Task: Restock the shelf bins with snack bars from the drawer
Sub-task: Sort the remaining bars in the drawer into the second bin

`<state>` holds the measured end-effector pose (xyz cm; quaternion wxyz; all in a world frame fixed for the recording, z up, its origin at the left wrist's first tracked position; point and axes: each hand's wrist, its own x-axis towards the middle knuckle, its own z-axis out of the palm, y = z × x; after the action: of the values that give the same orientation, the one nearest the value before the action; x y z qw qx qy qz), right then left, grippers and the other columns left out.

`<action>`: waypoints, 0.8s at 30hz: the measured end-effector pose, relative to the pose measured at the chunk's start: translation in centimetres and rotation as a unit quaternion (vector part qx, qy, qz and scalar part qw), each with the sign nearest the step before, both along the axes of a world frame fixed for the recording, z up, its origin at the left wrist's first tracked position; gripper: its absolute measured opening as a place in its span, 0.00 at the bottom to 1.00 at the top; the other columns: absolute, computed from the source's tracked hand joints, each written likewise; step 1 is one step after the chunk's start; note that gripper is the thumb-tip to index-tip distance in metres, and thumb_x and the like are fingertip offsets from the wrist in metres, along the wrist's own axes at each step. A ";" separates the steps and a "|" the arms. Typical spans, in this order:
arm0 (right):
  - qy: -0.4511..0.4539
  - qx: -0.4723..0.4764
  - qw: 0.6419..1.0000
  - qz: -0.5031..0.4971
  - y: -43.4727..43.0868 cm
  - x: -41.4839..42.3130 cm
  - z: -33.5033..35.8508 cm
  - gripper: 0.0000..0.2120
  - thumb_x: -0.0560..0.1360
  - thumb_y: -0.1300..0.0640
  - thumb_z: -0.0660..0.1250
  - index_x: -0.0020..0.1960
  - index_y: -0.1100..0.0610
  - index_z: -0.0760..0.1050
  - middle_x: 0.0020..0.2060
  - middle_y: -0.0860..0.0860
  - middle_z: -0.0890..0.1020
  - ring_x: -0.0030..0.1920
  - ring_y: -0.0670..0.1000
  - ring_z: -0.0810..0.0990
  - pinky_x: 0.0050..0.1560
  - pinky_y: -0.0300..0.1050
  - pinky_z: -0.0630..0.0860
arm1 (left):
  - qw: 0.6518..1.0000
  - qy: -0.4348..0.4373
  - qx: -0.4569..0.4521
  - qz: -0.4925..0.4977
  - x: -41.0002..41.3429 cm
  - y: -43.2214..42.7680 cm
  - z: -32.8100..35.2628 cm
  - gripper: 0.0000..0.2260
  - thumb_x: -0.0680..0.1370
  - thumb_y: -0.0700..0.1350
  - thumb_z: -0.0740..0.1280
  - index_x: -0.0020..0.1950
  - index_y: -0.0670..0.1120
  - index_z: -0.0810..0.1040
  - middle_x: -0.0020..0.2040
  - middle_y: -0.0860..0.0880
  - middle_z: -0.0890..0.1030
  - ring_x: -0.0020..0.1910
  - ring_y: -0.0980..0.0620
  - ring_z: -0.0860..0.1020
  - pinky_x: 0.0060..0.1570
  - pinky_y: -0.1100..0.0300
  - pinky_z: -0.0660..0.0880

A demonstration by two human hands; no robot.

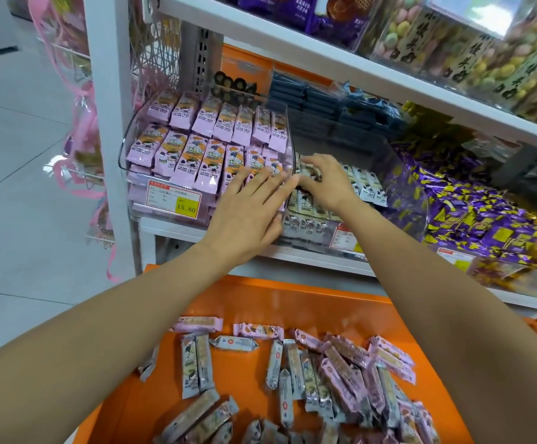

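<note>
An open orange drawer (292, 302) below the shelf holds several loose pink and grey snack bars (334, 373). A clear bin (126, 155) on the shelf is packed with rows of pink bars (184, 149). To its right, a second clear bin (308, 219) holds grey-white bars (366, 187). My left hand (248, 213) lies flat with straight fingers against the front right corner of the pink bin. My right hand (321, 181) reaches into the grey-white bin, its fingers curled round a few grey-white bars there.
A white shelf post (110, 123) stands left of the bins. Purple and yellow candy packs (472, 213) fill the bin to the right. Dark blue packs (318, 100) sit behind. An upper shelf (324, 49) overhangs the bins. Tiled floor lies to the left.
</note>
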<state>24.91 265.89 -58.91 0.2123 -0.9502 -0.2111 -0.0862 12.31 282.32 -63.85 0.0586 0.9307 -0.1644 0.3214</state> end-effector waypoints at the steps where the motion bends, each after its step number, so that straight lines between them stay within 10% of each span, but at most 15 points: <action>1: -0.018 0.019 1.000 0.000 -0.1 -0.6 0.2 0.20 0.79 0.52 0.66 0.69 0.56 0.73 0.67 0.55 0.73 0.68 0.54 0.70 0.68 0.47 0.65 | 1.000 0.000 -0.005 0.001 -0.2 0.0 0.1 0.26 0.78 0.48 0.54 0.76 0.43 0.65 0.73 0.44 0.71 0.73 0.43 0.67 0.73 0.43 0.58; 10: -0.171 0.233 0.954 0.078 0.0 -10.3 -0.4 0.08 0.78 0.62 0.63 0.47 0.57 0.80 0.39 0.50 0.80 0.37 0.47 0.75 0.37 0.40 0.70 | 0.994 -0.063 -0.010 -0.087 -4.8 -0.4 -3.3 0.08 0.72 0.44 0.60 0.48 0.43 0.72 0.47 0.44 0.75 0.46 0.45 0.70 0.46 0.52 0.65; 15: -0.090 0.234 0.960 0.122 0.5 -15.2 -7.3 0.07 0.77 0.60 0.62 0.45 0.57 0.80 0.36 0.47 0.77 0.33 0.42 0.70 0.35 0.38 0.66 | 0.981 0.168 0.037 -0.090 -8.0 0.5 -9.9 0.11 0.74 0.48 0.57 0.49 0.46 0.76 0.44 0.47 0.78 0.43 0.46 0.77 0.39 0.53 0.74; 19: 0.088 0.130 0.981 0.113 0.0 -17.1 -15.7 0.07 0.78 0.58 0.64 0.48 0.55 0.81 0.39 0.45 0.80 0.37 0.44 0.76 0.39 0.45 0.75 | 0.894 0.442 0.074 -0.003 -10.4 1.4 -15.0 0.10 0.78 0.49 0.62 0.56 0.48 0.78 0.55 0.48 0.80 0.55 0.45 0.78 0.46 0.57 0.72; 24: 0.276 -0.007 0.950 0.148 -1.3 -20.0 -23.5 0.09 0.80 0.56 0.65 0.54 0.59 0.81 0.49 0.55 0.83 0.48 0.52 0.79 0.49 0.46 0.75 | 0.814 0.573 0.079 0.051 -13.4 2.1 -20.9 0.14 0.77 0.54 0.65 0.59 0.49 0.78 0.59 0.46 0.81 0.58 0.44 0.79 0.53 0.53 0.77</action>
<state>4.95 264.61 -82.38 0.2663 -0.8963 -0.2834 0.2132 -1.08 284.45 -84.72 0.0517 0.9549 -0.0787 -0.2817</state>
